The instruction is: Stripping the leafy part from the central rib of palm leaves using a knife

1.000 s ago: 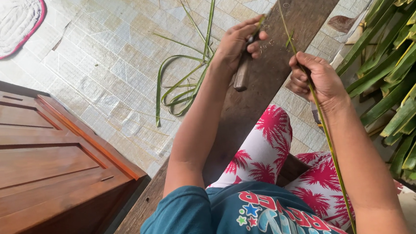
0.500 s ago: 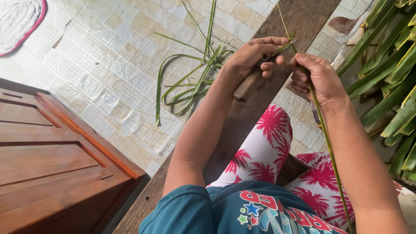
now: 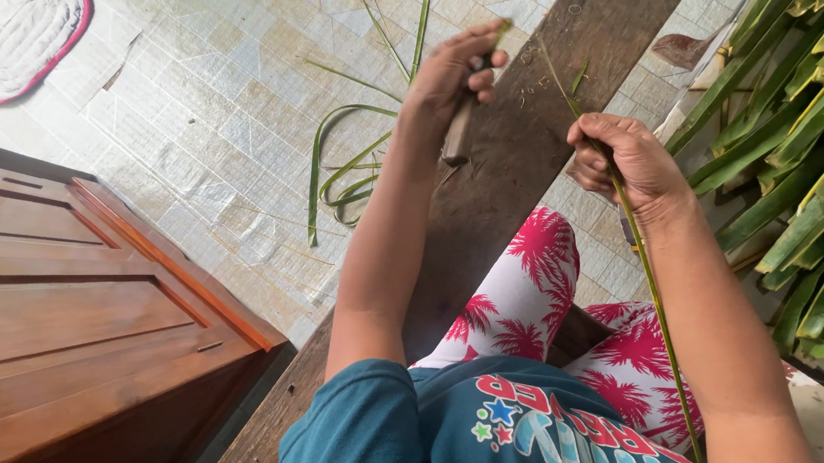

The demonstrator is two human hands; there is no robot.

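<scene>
Centre-top of frame: left hand clenched on brown wooden-handled knife, handle poking out below fist. Right of it, mid-frame: right hand grips thin green leaf midrib, which runs thru fist down twd lower right, over long dark wooden plank.

Wood, leaf and cloth under my hands

I see a dark, matt, rough wooden plank, a glossy reddish wood cabinet, a smooth green leaf rib, a wooden knife handle, printed cloth trousers and pale tiled floor.
</scene>
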